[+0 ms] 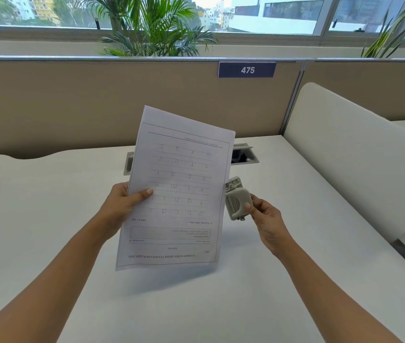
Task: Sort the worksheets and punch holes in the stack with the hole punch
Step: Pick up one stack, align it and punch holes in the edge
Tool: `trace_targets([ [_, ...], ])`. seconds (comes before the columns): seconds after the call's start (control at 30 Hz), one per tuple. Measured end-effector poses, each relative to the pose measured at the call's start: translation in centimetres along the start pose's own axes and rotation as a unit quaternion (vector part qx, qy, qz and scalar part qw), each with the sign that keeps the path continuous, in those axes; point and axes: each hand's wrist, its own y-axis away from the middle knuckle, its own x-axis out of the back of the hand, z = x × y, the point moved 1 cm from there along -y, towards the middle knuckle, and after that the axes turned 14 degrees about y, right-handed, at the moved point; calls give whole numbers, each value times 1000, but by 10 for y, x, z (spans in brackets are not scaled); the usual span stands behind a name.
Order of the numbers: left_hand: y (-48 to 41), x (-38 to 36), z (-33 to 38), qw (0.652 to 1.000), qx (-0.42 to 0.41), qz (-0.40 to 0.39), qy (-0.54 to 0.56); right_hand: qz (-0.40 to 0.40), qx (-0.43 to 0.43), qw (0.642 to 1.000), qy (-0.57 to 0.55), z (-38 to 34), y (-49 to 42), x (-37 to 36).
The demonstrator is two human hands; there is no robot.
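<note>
I hold the worksheets up off the desk, tilted so the top edge leans toward 1 o'clock, with the print upside down to me — rows of traced letters from "a b c d e" near the bottom up to "w x y z" near the top. Whether it is 1 sheet or several pressed flat together, I cannot tell. My left hand pinches the left edge at about 9 o'clock of the page, thumb lying across the front and the other fingers hidden behind the paper.

Just beside the right edge, at 3 o'clock of the page, sits the hole punch, a small pale grey one held upright in the air, its mouth toward the paper's edge. I cannot tell whether the paper is actually in the slot. My right hand grips the punch from its right side, thumb and fingertips closed on the body.

Beneath both hands lies the white desk, the paper's shadow falling on it at 6 o'clock. Behind the page, at 12 o'clock, a cable hatch is set in the desktop, its lid raised. Beyond it stands the beige partition with a blue plate reading 475 — and above that, palm fronds against the window. A white divider rises at 2 o'clock.
</note>
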Motion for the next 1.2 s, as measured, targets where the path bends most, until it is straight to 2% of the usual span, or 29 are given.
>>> trace_targets([
  [0.63, 8, -14, -1, 999, -14, 19, -30, 48, -102, 986, -125, -7, -8, -19],
  [1.0, 10, -19, -4, 999, -11, 26, -28, 64, -156, 975, -145, -12, -8, -30],
  [1.2, 8, -20, -17, 999, 24, 38, 10, 86, -166, 975, -121, -9, -13, -33],
])
